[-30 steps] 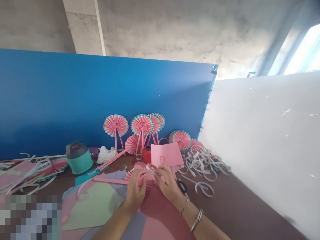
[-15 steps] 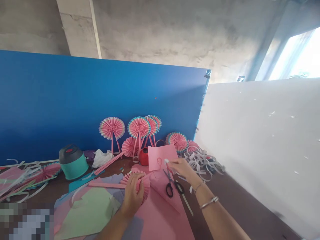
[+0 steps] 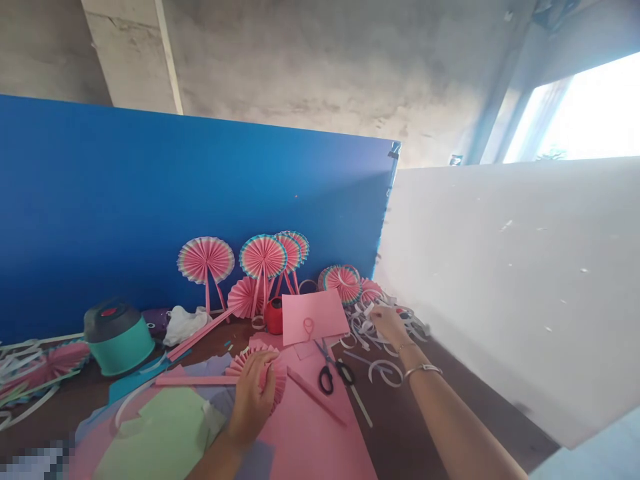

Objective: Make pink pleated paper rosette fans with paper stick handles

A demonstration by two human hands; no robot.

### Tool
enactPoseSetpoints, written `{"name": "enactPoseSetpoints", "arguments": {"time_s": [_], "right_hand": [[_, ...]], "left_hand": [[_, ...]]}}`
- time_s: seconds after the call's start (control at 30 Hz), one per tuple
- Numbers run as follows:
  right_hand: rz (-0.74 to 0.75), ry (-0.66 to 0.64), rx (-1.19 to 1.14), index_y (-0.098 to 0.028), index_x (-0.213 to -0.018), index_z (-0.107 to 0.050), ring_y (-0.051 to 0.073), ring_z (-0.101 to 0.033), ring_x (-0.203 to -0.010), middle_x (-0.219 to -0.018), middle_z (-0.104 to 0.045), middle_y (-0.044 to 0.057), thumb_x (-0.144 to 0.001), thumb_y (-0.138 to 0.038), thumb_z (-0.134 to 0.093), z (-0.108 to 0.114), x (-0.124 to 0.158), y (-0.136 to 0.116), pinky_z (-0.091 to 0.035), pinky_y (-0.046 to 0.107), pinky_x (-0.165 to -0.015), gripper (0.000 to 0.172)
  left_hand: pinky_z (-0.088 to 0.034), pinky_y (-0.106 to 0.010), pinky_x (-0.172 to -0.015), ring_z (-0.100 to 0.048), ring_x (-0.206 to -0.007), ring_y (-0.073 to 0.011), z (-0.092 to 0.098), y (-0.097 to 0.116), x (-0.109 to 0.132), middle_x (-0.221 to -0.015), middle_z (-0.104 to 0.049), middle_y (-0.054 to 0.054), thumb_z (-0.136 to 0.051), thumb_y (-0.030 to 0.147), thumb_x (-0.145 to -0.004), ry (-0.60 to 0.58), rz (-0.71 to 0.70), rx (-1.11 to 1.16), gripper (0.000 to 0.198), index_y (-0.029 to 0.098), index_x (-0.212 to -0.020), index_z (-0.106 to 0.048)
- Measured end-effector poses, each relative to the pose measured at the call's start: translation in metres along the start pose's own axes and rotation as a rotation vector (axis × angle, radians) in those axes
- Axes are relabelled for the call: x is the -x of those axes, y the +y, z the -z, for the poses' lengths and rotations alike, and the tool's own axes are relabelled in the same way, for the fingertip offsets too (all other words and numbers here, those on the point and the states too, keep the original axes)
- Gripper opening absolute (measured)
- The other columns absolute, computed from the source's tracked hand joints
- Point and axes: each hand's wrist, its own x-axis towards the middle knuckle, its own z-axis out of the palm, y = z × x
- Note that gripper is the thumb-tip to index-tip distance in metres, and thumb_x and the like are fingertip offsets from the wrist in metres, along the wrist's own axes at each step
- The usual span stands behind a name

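Note:
My left hand [image 3: 253, 397] rests on a pink pleated paper fan [image 3: 235, 363], its fingers curled over the folds and pressing them. One long pink handle strip of this fan points left across the paper sheets. Over a heap of curled white strips [image 3: 357, 327] on the right is my right hand [image 3: 391, 325], fingers pinched together. A small white strip [image 3: 369, 309] shows at its fingertips. Between the hands lie black-handled scissors [image 3: 327, 373], blades pointing away from me, partly on a large pink sheet [image 3: 320, 440].
Finished round paper fans [image 3: 206, 260] lean on the blue panel [image 3: 150, 173]. A teal and black container [image 3: 120, 337] stands left, near a white crumpled bag [image 3: 187, 325]. Green paper [image 3: 155, 433] lies in front. A white panel [image 3: 500, 267] bounds the right side.
My right hand has moved right, from above the scissors to the heap of white strips, with the white strip at its fingertips. My left hand stays on the fan. The view has turned slightly right.

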Motion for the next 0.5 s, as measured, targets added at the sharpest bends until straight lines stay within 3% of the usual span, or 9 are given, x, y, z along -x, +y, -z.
{"name": "enactPoseSetpoints", "arguments": {"time_s": [0.1,0.23,0.4,0.5], "right_hand": [[-0.004,-0.080,0.024,-0.014,-0.070,-0.066,0.017,-0.059,-0.067,-0.069,-0.065,0.007,-0.073,-0.011,-0.047,-0.006,0.002,-0.003,-0.034,0.022,-0.056,0.020],[-0.005,-0.211,0.088,-0.014,-0.062,-0.065,0.017,-0.060,-0.059,-0.063,-0.065,0.008,-0.069,-0.009,-0.053,-0.011,0.012,-0.011,-0.035,0.023,-0.054,0.015],[-0.004,-0.149,0.175,-0.016,-0.086,-0.066,0.023,-0.063,-0.083,-0.090,-0.068,0.014,-0.079,-0.013,-0.048,-0.011,0.022,-0.020,-0.039,0.027,-0.064,0.020],[0.022,-0.160,0.200,-0.014,-0.086,-0.067,0.025,-0.062,-0.089,-0.094,-0.067,0.015,-0.078,-0.012,-0.048,-0.012,0.021,-0.022,-0.040,0.029,-0.068,0.020]], "left_hand": [[-0.052,-0.037,-0.081,-0.063,-0.086,-0.0188,0.000,-0.001,0.000,-0.088,-0.066,-0.007,-0.041,0.019,-0.089,-0.003,0.004,0.010,0.018,0.021,-0.094,-0.058],[-0.052,-0.038,-0.080,-0.064,-0.085,-0.0197,0.002,0.001,-0.002,-0.087,-0.067,-0.007,-0.041,0.020,-0.088,-0.006,0.006,0.005,0.018,0.021,-0.093,-0.059],[-0.052,-0.037,-0.079,-0.063,-0.085,-0.0195,0.002,0.000,-0.001,-0.087,-0.067,-0.007,-0.042,0.018,-0.087,-0.028,0.006,0.004,0.018,0.021,-0.092,-0.059],[-0.052,-0.035,-0.078,-0.063,-0.084,-0.0189,0.001,0.000,0.000,-0.086,-0.066,-0.006,-0.042,0.016,-0.087,-0.056,-0.007,0.003,0.018,0.021,-0.090,-0.059]]}}
